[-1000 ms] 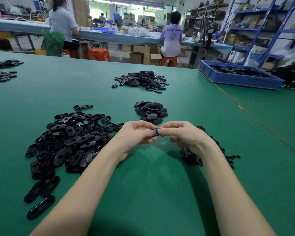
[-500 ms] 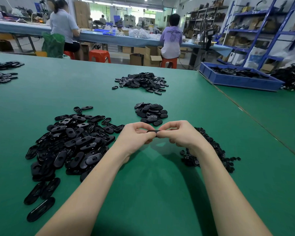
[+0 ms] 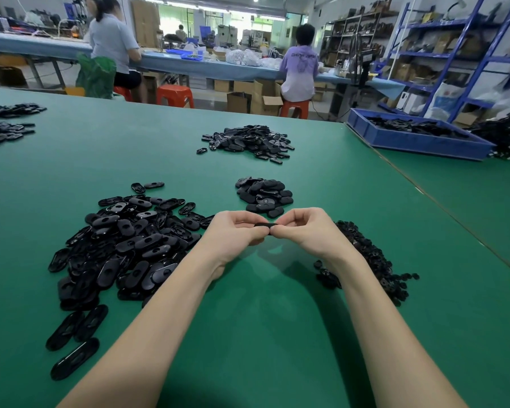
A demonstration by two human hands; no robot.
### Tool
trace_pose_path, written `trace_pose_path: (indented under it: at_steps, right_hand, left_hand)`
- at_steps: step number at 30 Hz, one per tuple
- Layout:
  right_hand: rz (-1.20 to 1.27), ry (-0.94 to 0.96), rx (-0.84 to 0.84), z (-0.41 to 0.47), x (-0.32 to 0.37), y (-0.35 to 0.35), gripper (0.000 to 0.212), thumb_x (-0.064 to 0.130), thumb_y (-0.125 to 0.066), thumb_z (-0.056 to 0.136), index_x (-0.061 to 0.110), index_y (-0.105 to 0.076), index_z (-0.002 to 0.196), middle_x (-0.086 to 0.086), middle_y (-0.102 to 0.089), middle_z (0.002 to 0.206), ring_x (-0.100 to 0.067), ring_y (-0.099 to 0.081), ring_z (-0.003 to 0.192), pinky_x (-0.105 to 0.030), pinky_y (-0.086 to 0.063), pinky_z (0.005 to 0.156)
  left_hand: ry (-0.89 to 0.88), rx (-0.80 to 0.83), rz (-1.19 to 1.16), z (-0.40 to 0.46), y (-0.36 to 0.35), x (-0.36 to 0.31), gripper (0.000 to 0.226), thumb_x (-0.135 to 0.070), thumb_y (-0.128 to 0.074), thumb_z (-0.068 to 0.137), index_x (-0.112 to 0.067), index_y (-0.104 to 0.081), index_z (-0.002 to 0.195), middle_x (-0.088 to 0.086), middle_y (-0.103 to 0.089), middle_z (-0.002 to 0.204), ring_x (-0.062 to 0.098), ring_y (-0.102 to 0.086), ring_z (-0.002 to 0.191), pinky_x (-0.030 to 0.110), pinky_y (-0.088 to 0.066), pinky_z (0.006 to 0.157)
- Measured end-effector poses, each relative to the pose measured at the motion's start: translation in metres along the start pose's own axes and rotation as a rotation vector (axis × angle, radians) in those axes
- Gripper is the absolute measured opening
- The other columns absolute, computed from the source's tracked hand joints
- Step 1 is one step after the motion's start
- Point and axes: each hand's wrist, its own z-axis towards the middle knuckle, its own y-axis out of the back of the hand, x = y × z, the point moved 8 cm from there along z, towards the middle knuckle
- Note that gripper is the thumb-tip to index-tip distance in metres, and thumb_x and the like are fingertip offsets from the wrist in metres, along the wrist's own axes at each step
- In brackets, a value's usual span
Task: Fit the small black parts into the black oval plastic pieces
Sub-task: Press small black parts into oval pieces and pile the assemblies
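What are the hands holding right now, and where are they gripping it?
Both hands hold one black oval piece between them, the left hand pinching its left end and the right hand its right end.

A broad green table point(image 3: 277, 334) fills the near part of the room, with a second green surface point(image 3: 468, 207) butted up on the right. Across the aisle runs a long blue-topped bench point(image 3: 189, 67), where two people sit on orange stools point(image 3: 175, 95) with their backs turned. Cardboard boxes point(image 3: 255, 100) crowd the floor under it. Blue steel shelving point(image 3: 465, 54) stacked with cartons lines the right wall. A blue tray point(image 3: 415, 141) sits at the table's far corner. Bright windows point(image 3: 218, 20) glow at the back.
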Motion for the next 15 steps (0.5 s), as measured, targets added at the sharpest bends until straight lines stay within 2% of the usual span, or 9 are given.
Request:
trace_pose_path:
  at_steps: [7,15]
  right_hand:
    - [0.066,-0.009,0.003,-0.0007,-0.0018,0.0021,0.009,0.018,-0.083,0.081,0.016,-0.073,0.080,0.009,-0.068,0.069,0.000,-0.056,0.058,-0.008,-0.040,0.054]
    - [0.021,-0.001,-0.040,-0.0018,0.0018,0.0005,0.013,0.015,-0.082,0.081,0.017,-0.070,0.077,0.014,-0.060,0.056,0.001,-0.050,0.048,-0.009,-0.037,0.048]
  left_hand:
    - [0.003,0.026,-0.049,0.0009,-0.0008,0.0003,0.012,0.000,-0.074,0.086,-0.005,-0.073,0.097,0.006,-0.075,0.081,0.009,-0.067,0.068,0.014,-0.055,0.069]
    - [0.000,-0.039,-0.008,0.0025,-0.0001,0.0042,0.011,0.000,-0.073,0.087,-0.011,-0.072,0.089,0.004,-0.074,0.079,0.008,-0.066,0.067,0.013,-0.054,0.067]
